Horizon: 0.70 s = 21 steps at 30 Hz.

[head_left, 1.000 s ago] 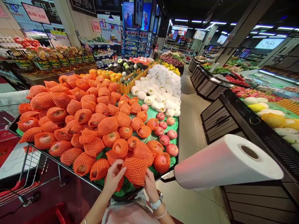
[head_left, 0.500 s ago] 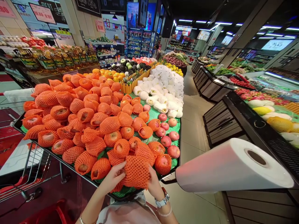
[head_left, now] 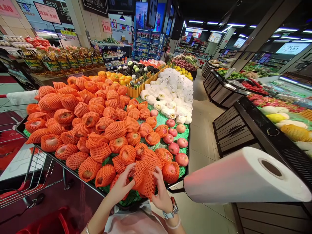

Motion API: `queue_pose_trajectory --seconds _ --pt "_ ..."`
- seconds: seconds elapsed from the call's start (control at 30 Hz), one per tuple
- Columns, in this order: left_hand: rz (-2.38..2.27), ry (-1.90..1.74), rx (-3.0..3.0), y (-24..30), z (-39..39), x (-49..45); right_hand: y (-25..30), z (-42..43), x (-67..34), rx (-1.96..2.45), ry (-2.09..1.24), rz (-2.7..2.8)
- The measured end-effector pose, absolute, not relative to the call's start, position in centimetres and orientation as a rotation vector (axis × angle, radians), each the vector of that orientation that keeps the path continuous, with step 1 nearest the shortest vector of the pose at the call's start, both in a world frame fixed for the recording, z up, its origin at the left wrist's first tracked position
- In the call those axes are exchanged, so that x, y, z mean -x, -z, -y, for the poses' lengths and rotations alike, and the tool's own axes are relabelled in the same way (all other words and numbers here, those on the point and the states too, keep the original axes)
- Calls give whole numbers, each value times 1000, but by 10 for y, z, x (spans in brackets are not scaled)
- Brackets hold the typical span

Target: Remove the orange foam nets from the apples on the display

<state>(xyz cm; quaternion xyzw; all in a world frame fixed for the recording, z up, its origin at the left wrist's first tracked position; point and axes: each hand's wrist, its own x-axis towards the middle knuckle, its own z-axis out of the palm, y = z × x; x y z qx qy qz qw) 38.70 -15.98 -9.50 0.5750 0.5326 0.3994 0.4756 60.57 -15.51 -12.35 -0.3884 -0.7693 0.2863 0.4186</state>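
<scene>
Between my two hands, at the front edge of the fruit stand, is an orange foam net sleeve [head_left: 144, 178], crumpled and with no fruit visible inside it. My left hand [head_left: 122, 187] has its fingers curled on the sleeve's left side. On the other side, my right hand [head_left: 162, 192] grips the right edge, with a watch on that wrist. Just beyond lie many apples in orange foam nets [head_left: 117, 130], heaped over green matting. One netted apple [head_left: 170, 172] sits right of my right hand. Several bare pink apples [head_left: 174, 148] lie along the stand's right side.
A large roll of clear plastic bags [head_left: 219, 178] juts out at the right front. White-netted fruit [head_left: 170, 107] is piled at the back right of the stand. A shopping cart [head_left: 36, 172] stands at the left. Across the aisle is another produce stand [head_left: 229, 126].
The foam net sleeve was spread broad and flat between my hands; now it is bunched and folded. My fingers have shifted on it, and the view has moved slightly.
</scene>
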Motion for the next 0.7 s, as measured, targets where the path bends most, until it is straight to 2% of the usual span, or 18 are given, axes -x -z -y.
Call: queue_pose_trajectory --seconds 0.27,0.47,0.7 --pt "-1161 -829 -1425 83 162 -386 82 147 -599 1035 -883 2211" --pt "-969 -951 -1139 95 156 -404 66 146 -588 1102 -967 2165" --pt "-1049 -1065 -781 119 157 -420 50 144 -584 1172 -1007 2169"
